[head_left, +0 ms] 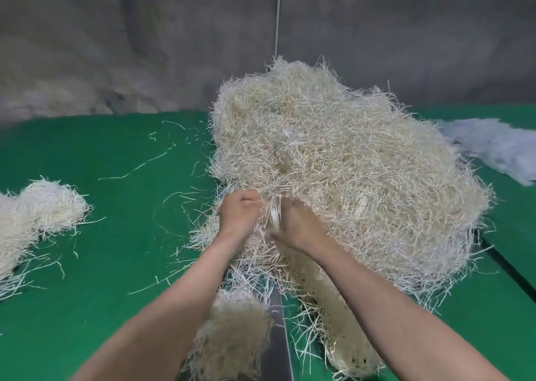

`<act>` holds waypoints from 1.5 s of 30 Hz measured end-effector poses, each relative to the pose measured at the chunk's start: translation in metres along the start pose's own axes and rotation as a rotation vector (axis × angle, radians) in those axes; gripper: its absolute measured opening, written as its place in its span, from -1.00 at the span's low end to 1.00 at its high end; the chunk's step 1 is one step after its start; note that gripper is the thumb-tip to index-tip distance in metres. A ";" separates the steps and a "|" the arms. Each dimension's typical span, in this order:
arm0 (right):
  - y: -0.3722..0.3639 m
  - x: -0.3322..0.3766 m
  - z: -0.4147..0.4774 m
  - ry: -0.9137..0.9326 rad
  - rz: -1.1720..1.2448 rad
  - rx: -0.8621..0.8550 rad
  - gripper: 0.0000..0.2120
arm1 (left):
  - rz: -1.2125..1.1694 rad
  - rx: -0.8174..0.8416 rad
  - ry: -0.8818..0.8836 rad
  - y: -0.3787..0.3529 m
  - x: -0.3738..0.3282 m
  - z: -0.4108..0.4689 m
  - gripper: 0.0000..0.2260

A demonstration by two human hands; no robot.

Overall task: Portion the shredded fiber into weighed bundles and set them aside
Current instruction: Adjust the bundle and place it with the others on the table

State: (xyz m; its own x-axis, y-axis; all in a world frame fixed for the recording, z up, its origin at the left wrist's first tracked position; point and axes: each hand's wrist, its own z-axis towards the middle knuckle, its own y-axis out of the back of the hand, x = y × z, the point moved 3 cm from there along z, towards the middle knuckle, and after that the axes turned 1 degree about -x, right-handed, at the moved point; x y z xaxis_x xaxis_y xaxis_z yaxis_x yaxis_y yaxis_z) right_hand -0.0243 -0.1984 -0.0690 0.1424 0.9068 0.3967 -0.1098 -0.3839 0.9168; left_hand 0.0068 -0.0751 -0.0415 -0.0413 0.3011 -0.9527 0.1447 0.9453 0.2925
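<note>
A big heap of pale shredded fiber (342, 160) fills the middle and right of the green table (116, 235). My left hand (239, 214) and my right hand (293, 224) are side by side at the heap's near left edge, fingers curled into the strands and gripping a tuft between them. The fingertips are buried in fiber. A smaller bundle of fiber (232, 343) lies below my forearms on a grey strip (277, 340). Another bundle (37, 209) sits at the far left of the table.
Loose strands (133, 172) are scattered over the green surface left of the heap. A white, fluffy pile (493, 146) lies at the right edge. A grey wall stands behind the table, with a thin white cord (278, 15) hanging down it.
</note>
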 end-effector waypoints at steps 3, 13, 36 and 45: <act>0.024 -0.004 0.022 0.024 0.146 -0.108 -0.79 | 0.024 -0.044 -0.034 0.002 -0.007 0.017 -0.65; 0.100 0.004 0.060 0.141 1.121 -0.129 -0.78 | -0.112 0.110 0.101 -0.035 -0.038 0.051 -0.73; 0.063 0.030 0.080 0.278 -0.109 -0.041 -0.04 | -0.553 -0.127 0.163 0.010 -0.088 0.099 -0.77; 0.089 -0.058 0.123 0.051 -0.291 -0.266 -0.68 | 0.315 0.326 -0.144 0.010 -0.097 0.107 -0.65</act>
State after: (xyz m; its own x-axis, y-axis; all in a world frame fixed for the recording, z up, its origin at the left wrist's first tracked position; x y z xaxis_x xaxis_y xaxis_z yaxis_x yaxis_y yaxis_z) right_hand 0.0785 -0.3065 -0.0047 0.1568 0.9811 0.1135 -0.3245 -0.0573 0.9441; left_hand 0.1179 -0.1082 0.0452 0.1880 0.5242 -0.8306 0.4322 0.7152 0.5493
